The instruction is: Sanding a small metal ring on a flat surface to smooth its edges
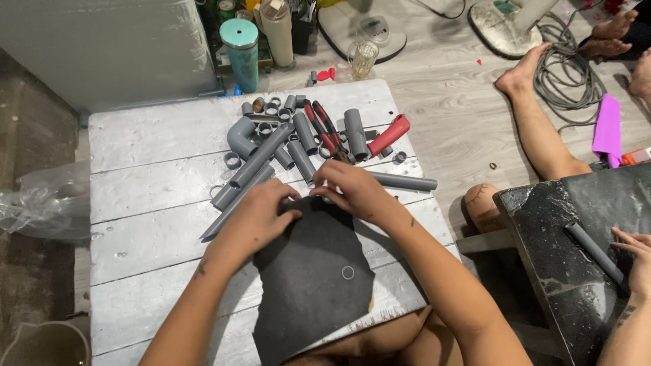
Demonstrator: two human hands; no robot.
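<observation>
Both hands meet at the far edge of a dark abrasive sheet (313,278) lying on the white plank table (135,203) — its long axis runs from that edge back toward the person. The left hand (256,218) presses flat, fingers together; the right hand (352,191) curls over the edge, though whether it pinches anything I cannot tell. Grey pipe pieces (285,146) and red-handled cutters (324,127) crowd just beyond the fingertips — bare table opens to the left.

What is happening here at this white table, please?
A person presses both hands, left hand and right hand, on the far edge of a dark sheet lying on a white wooden table. Beyond lie grey pipe pieces and red-handled pliers. At the right, another person's hand touches a grey pipe.
</observation>
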